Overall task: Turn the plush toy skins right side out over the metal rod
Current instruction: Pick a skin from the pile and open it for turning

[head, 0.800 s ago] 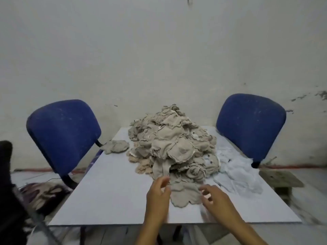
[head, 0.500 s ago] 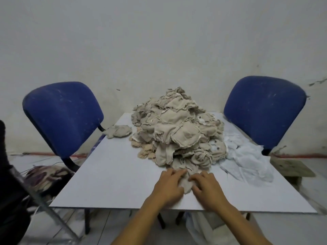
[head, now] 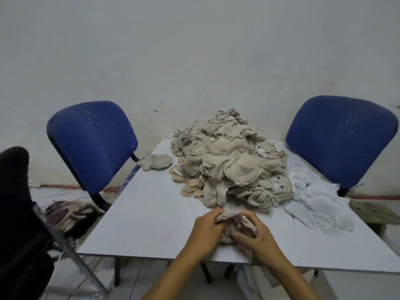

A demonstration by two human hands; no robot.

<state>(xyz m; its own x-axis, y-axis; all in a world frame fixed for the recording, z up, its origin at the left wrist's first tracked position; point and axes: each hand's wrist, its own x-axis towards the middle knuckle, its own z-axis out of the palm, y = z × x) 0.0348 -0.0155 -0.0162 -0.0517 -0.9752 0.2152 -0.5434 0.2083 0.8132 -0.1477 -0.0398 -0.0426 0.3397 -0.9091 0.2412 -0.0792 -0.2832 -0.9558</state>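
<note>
Item 1, skin (head: 234, 224): one beige plush skin, bunched, held between both hands at the near middle of the table (head: 151, 224), lifted slightly or resting on the top; I cannot tell which. A darker patterned patch shows in its folds.

Item 2, left hand (head: 205, 231): I see its fingers curled round the left side of the skin, fingertips pinching the upper edge.

Item 3, right hand (head: 257, 239): fingers curled over the right side of the skin, thumb pressed across the front of the cloth. The two hands sit close together, the skin the only thing between them.

Item 4, pile (head: 229, 163): a heap of beige skins just beyond the grip, its near edge close to the fingertips but apart from them.

Item 5, loose skin (head: 155, 162): one beige piece beyond and left of the grip, beside the pile at the table's left edge.

Item 6, white cloth (head: 318, 202): crumpled, to the right of the grip, touching the pile's right flank.

Item 7, chairs: one blue chair (head: 91, 141) far left of the grip, another blue chair (head: 339, 139) far right, both behind the table against the wall (head: 194, 50).

Item 8, patterned fabric (head: 71, 215): on the floor, left of the grip, under the left chair.
</note>
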